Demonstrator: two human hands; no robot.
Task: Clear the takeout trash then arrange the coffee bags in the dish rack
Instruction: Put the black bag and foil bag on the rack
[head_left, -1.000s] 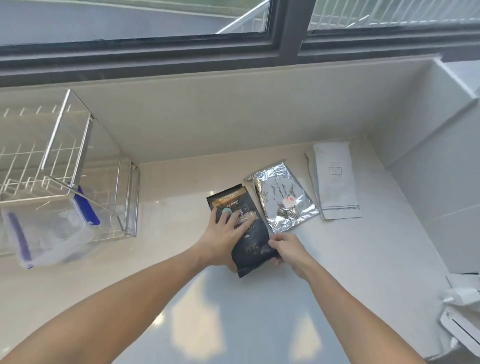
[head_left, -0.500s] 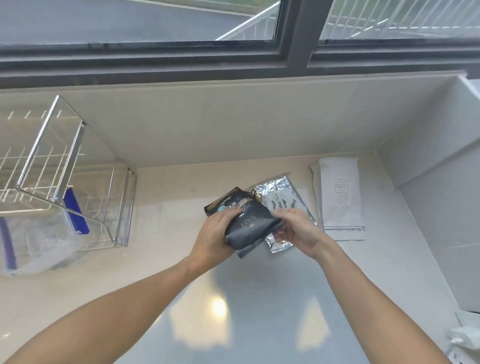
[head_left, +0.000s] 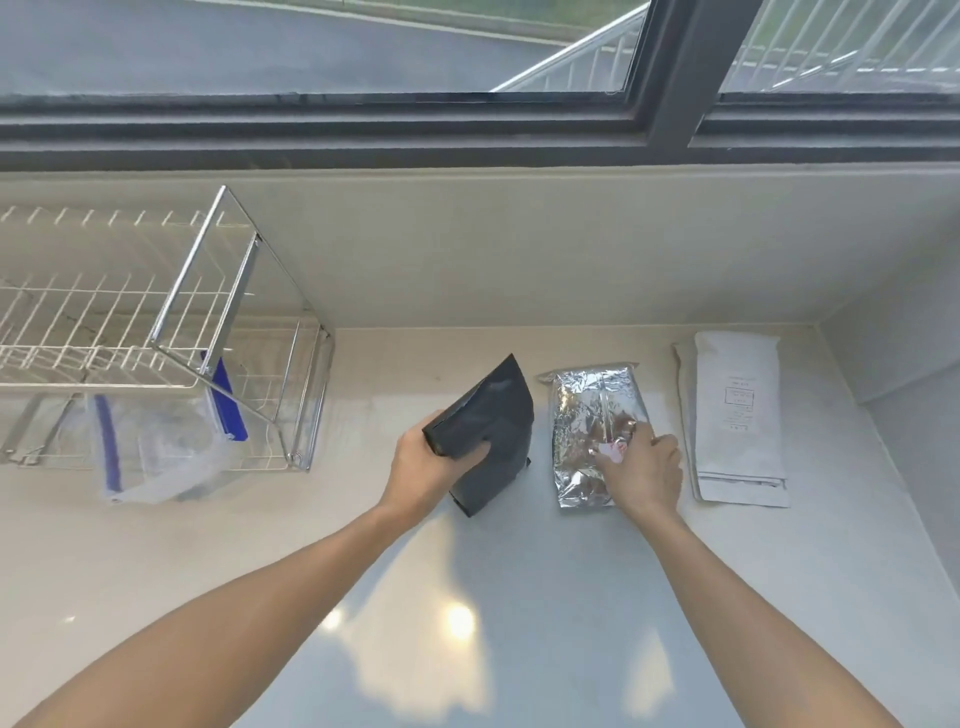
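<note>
My left hand (head_left: 431, 465) grips a black coffee bag (head_left: 493, 415) by its left edge and holds it tilted, lifted off the counter. Right of it a crinkled silver foil coffee bag (head_left: 587, 410) lies flat. My right hand (head_left: 641, 467) lies on that bag's lower right part, fingers spread over it; whether they curl round the edge I cannot tell. A white coffee bag (head_left: 737, 410) lies flat further right. The wire dish rack (head_left: 218, 322) stands at the left against the wall.
A clear plastic bag with blue strips (head_left: 156, 452) sits under the rack's lower tier. The pale counter (head_left: 467, 597) ends at a low wall and a dark window frame (head_left: 467, 124) behind. A side wall (head_left: 904, 364) closes off the right.
My right hand has let go of the black bag and moved right onto the silver bag. My left hand has turned the black bag so its plain back faces me.
</note>
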